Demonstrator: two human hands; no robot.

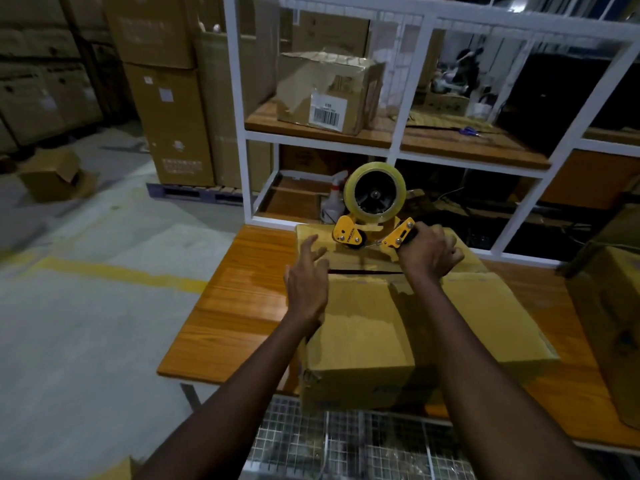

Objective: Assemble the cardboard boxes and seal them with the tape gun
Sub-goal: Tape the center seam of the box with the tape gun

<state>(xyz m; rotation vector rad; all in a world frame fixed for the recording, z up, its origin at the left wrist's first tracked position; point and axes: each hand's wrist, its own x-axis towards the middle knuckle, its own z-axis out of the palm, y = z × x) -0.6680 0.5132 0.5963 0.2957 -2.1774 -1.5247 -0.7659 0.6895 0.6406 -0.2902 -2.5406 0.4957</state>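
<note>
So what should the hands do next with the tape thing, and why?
Probably press the left hand flat on the box to close its top. A dark gap shows across the top, and the right hand grips the tape gun just beyond that gap, so tape would likely hold better once it is closed.

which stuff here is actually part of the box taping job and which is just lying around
In the job: cardboard box; tape gun on its top; right hand gripping the gun's handle; left hand open by the box's left edge.
Lying about: torn barcode-labelled box on the shelf; spray bottle; scissors; small open box on the floor.
</note>
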